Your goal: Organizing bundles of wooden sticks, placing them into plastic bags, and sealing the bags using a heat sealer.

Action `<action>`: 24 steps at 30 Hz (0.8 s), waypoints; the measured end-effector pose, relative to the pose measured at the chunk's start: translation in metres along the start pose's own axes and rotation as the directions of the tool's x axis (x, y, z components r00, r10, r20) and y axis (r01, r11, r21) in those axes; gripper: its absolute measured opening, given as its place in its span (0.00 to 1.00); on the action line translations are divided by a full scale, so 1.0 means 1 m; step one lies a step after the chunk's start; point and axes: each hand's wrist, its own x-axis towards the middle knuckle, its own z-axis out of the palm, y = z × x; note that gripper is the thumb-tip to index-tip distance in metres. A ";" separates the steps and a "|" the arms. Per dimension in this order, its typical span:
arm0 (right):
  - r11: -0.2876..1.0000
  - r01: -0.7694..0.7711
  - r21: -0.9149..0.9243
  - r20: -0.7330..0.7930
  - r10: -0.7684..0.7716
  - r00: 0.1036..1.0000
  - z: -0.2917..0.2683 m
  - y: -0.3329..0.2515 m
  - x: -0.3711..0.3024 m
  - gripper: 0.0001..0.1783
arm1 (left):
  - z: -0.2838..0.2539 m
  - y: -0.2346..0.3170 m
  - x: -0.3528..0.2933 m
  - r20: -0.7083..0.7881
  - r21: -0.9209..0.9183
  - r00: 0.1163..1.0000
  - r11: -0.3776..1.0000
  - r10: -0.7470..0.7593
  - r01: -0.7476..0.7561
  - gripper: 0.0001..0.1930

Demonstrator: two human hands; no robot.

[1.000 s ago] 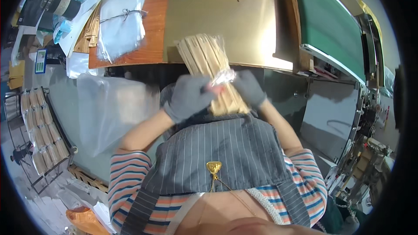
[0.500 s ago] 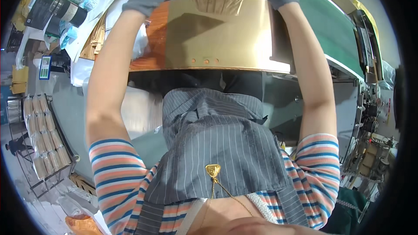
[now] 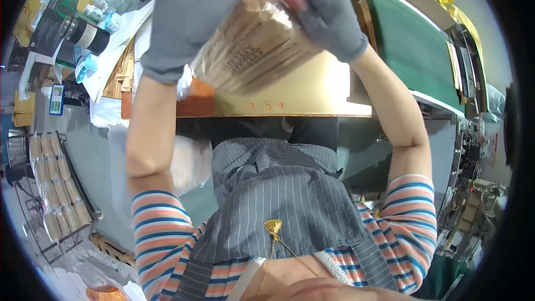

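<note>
A clear plastic bag holding a stack of brown kraft-paper pieces [image 3: 251,56] hangs tilted above the brass-coloured sheet [image 3: 317,92] on the worktable. At its upper left edge, my left hand [image 3: 186,22], in a grey fingertip-less glove, grips the plastic. My right hand [image 3: 329,21], gloved alike, is closed on the plastic at the upper right. Dark print shows on the brown stack, blurred by motion. Some of my left fingers are hidden behind the bag.
To the right lies a green mat [image 3: 412,44]. Flat brown paper pieces [image 3: 120,75] and a black cylindrical jar [image 3: 92,36] are at the left. A wire rack of wrapped brown packs [image 3: 58,187] stands lower left. The wooden table edge [image 3: 195,100] runs before my lap.
Both hands have come nearer to me with the bag, which has gone from roughly upright to tilted. My hands are closer together at its top.
</note>
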 end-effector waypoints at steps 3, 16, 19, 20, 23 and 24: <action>0.969 -0.244 -0.043 0.101 0.247 0.964 0.019 0.029 0.014 0.13 | 0.019 -0.066 -0.003 0.071 -0.366 0.988 0.918 -0.137 0.154 0.17; 0.812 -0.418 -0.408 -0.014 0.452 0.892 0.097 0.120 0.141 0.16 | 0.037 -0.267 0.030 0.137 -0.763 0.699 0.375 -0.702 0.526 0.20; 0.747 -0.393 -0.536 -0.026 0.451 0.892 0.119 0.187 0.091 0.13 | 0.034 -0.289 0.043 0.118 -0.543 0.705 0.550 -0.699 0.635 0.21; 0.702 -0.368 -0.610 0.011 0.471 0.882 0.131 0.210 0.073 0.14 | 0.040 -0.301 0.034 0.066 -0.633 0.778 0.576 -0.624 0.516 0.22; 0.684 -0.530 -0.500 -0.036 0.596 0.802 0.144 0.225 0.053 0.16 | 0.045 -0.291 0.030 0.079 -0.646 0.731 0.524 -0.678 0.555 0.23; 0.679 -0.533 -0.504 -0.031 0.603 0.797 0.147 0.229 0.049 0.16 | 0.045 -0.290 0.029 0.029 -0.597 0.730 0.574 -0.683 0.560 0.23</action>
